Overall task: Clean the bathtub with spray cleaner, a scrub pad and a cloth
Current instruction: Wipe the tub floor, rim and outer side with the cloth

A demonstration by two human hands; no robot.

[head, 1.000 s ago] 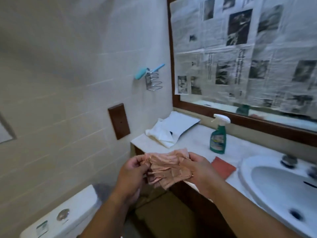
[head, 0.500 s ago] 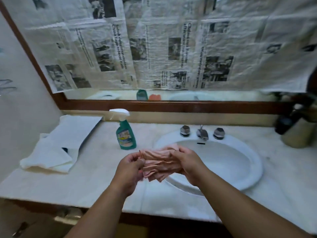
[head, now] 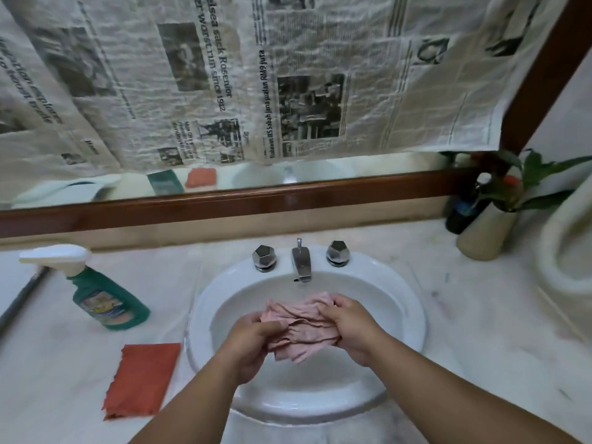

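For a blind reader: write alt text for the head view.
The left hand and right hand grip a crumpled pink cloth over a white sink, below the tap. Left of it, a green spray bottle stands beside a flat red pad.

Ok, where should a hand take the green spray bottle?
Probably by the narrow neck of the spray bottle, just under its white trigger head, coming from the side of the sink: it stands on its base with the nozzle pointing left, away from the basin. The left hand is nearer, but grips the pink cloth.
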